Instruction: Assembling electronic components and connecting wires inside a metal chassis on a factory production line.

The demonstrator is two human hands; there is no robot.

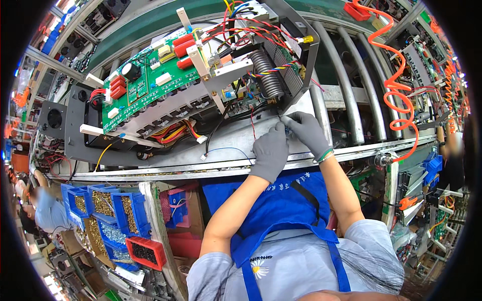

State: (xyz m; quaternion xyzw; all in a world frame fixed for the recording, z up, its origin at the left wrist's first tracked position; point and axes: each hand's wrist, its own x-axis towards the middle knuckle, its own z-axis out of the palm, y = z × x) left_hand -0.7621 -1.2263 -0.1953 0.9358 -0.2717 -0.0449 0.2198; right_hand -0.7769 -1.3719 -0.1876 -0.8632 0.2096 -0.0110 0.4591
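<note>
An electronic power unit with an open black metal chassis lies across the line, its large green circuit board on the left. At its near right corner, my left hand and my right hand, both in grey gloves, meet with fingertips closed together. A thin dark piece shows between them, too small to name. Just above stands a grey metal coil with a twisted multicoloured wire across it. Beside my left hand hang a thin red wire and a blue wire with a white connector.
Steel rollers run right of the unit. An orange coiled air hose hangs at the right. Blue bins of brass and silver screws and a red bin of dark screws stand lower left. Other people are at the far left and right.
</note>
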